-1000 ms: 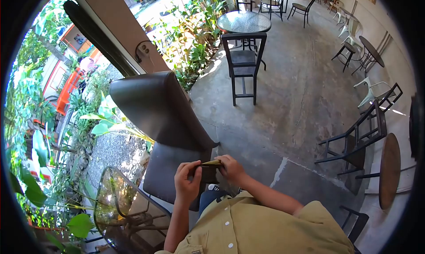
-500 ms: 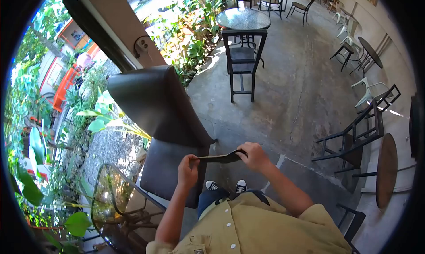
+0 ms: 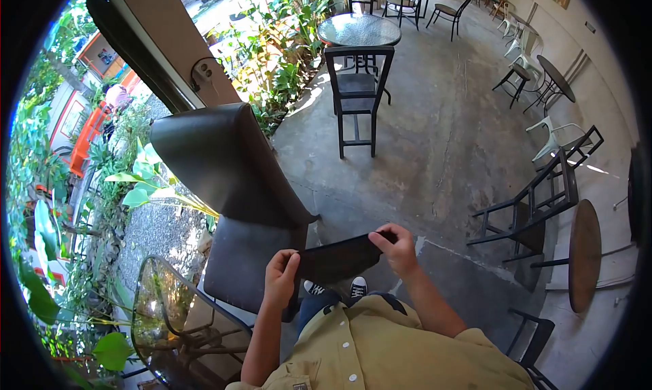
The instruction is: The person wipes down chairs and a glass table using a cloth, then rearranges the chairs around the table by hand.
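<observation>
A dark, thin, floppy piece that looks like cloth (image 3: 339, 259) is stretched between my two hands, in front of my body. My left hand (image 3: 280, 276) pinches its left end, thumb on top. At its upper right corner, my right hand (image 3: 396, 247) grips it between thumb and fingers. The piece hangs with its broad face toward me and its top edge slopes up to the right. Just left of my left hand is the seat of a brown padded chair (image 3: 244, 261). My shoes show below the cloth.
A glass-topped table (image 3: 159, 302) stands at lower left. Ahead are a black chair (image 3: 356, 94) and a round glass table (image 3: 360, 30). Along the right wall are a tilted black chair (image 3: 533, 213) and a round brown tabletop (image 3: 585, 257). Plants line the left side.
The cloth has turned from nearly edge-on to showing its broad dark face. My right hand has tilted, and the whole view has shifted slightly.
</observation>
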A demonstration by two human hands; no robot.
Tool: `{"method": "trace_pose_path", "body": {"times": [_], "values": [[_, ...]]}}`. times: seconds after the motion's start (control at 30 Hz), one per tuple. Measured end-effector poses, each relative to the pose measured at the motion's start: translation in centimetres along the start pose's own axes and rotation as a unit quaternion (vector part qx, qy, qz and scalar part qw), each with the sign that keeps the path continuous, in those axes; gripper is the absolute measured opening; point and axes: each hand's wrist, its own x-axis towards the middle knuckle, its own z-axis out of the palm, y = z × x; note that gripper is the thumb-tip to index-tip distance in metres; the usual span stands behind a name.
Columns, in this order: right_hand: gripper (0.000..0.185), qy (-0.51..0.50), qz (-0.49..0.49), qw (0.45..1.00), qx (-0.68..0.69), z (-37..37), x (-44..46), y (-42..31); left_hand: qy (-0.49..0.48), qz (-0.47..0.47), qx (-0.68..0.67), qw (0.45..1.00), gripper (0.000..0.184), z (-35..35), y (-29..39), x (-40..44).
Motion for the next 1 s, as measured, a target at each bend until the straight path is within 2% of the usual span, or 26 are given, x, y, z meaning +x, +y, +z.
{"method": "trace_pose_path", "body": {"times": [0.07, 0.1, 0.23, 0.27, 0.3, 0.33, 0.4, 0.47, 0.57, 0.6, 0.67, 0.73, 0.77, 0.9, 0.93, 1.0], "values": [[0.015, -0.004, -0.032, 0.991, 0.132, -0.3, -0.5, -0.5, -0.033, 0.046, -0.046, 0.997, 0.022, -0.1, 0.8, -1.1], [0.015, -0.003, -0.033, 0.991, 0.132, -0.1, -0.4, -0.4, -0.034, 0.047, -0.046, 0.997, 0.022, 0.0, 0.7, -1.0], [0.015, 0.006, 0.002, 0.997, -0.082, 2.7, 1.6, 0.6, -0.009, 0.037, 0.092, 0.995, 0.025, 2.4, 0.6, 0.8], [0.015, -0.034, -0.018, 0.992, -0.12, 3.6, 1.3, -0.1, -0.008, 0.04, 0.092, 0.995, 0.025, 3.0, 1.2, 1.0], [0.015, -0.072, -0.037, 0.984, -0.157, 4.3, 0.7, -0.9, -0.042, 0.082, 0.133, 0.987, 0.025, 3.6, 1.9, 0.9], [0.015, -0.07, -0.035, 0.985, -0.156, 5.2, 0.5, -1.2, -0.077, 0.122, 0.172, 0.975, 0.024, 4.3, 2.6, 0.6], [0.019, -0.217, -0.111, 0.953, -0.178, 6.1, 0.0, -1.7, -0.147, 0.199, 0.244, 0.938, 0.023, 5.4, 3.8, 0.1], [0.021, -0.198, -0.119, 0.96, -0.155, 5.7, 0.0, -2.6, -0.147, 0.22, 0.29, 0.92, 0.023, 5.4, 4.7, 0.6], [0.027, -0.142, -0.135, 0.978, -0.072, 5.2, -0.1, -3.4, -0.145, 0.269, 0.435, 0.847, 0.023, 4.3, 6.4, 1.3], [0.027, -0.142, -0.134, 0.978, -0.072, 4.8, 0.1, -2.9, -0.145, 0.267, 0.435, 0.847, 0.023, 4.4, 7.1, 1.3], [0.026, -0.17, -0.246, 0.933, -0.202, 3.6, 1.7, -0.2, -0.175, 0.227, 0.383, 0.878, 0.02, 4.8, 9.3, 0.9], [0.025, -0.186, -0.351, 0.858, -0.324, 2.9, 3.0, 2.0, -0.209, 0.188, 0.332, 0.9, 0.018, 5.2, 11.2, 0.6], [0.025, -0.182, -0.351, 0.86, -0.323, 2.8, 3.2, 2.4, -0.212, 0.189, 0.334, 0.899, 0.018, 5.1, 11.7, 0.4], [0.017, -0.264, -0.182, 0.913, -0.253, 3.5, 3.0, 4.2, -0.171, 0.147, 0.311, 0.923, 0.017, 3.7, 13.3, -0.1], [0.017, -0.263, -0.182, 0.914, -0.249, 3.7, 3.2, 4.7, -0.171, 0.145, 0.315, 0.922, 0.017, 3.2, 13.2, -0.1], [0.014, -0.3, -0.087, 0.926, -0.214, 3.9, 3.6, 5.9, -0.108, 0.162, 0.285, 0.938, 0.015, 2.2, 12.4, -0.1]]}}
